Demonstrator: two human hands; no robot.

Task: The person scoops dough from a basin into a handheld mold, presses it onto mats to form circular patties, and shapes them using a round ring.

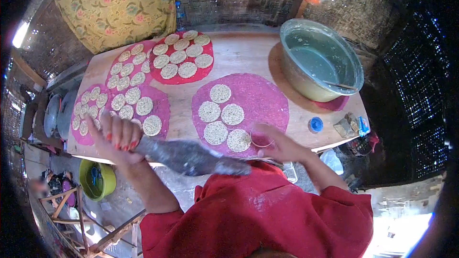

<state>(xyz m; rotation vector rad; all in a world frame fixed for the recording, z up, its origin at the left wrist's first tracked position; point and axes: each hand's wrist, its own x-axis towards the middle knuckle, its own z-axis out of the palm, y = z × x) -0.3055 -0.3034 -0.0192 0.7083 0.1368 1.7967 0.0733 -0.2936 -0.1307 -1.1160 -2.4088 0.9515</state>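
Note:
My left hand (119, 138) is closed around one end of a long, dark, bottle-shaped object (184, 156) with whitish smears, slanting across the table's front edge before my red shirt. My right hand (282, 145) holds a thin clear ring (262, 136) on the pink round mat (267, 93). On that mat, several flat speckled discs (215, 133) lie to the left of the ring, the nearest disc (238, 140) right beside it. The ring's inside shows pink mat. My fingertips there are slightly blurred.
More discs lie on a red mat (205, 71) and pink mats (160, 100) to the left. A big tub (287, 62) with a stick across its inside stands back right. A blue lid (315, 124) lies near the right edge. A green basin (111, 181) stands on the floor.

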